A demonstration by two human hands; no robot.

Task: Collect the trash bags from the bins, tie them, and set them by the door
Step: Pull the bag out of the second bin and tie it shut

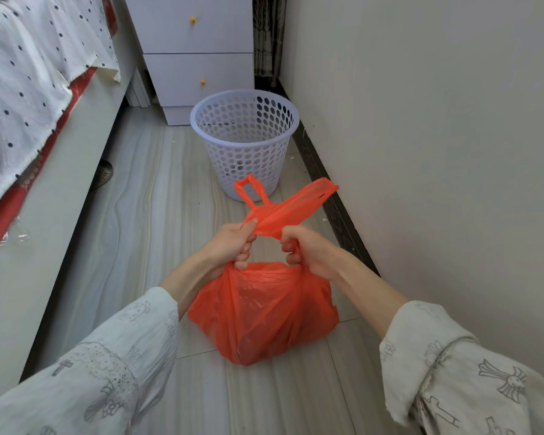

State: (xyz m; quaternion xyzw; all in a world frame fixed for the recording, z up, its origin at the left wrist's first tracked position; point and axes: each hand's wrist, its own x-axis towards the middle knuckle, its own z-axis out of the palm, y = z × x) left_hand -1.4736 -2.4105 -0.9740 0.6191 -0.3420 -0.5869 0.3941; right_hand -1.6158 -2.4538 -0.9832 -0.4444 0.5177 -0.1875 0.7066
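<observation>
Orange trash bag (261, 312) out of perforated bin (245, 142), on floor near wall. Handles crossed, gripped by left hand (233, 243) and right hand (305, 252) fingers curled; knot unfinished, door placement outstanding.

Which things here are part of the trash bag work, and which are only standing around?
Part of the job:
orange trash bag
its handles
left hand
right hand
white perforated bin

Just around:
white drawer cabinet
bed with dotted cover
shoe under the bed
curtain
</observation>
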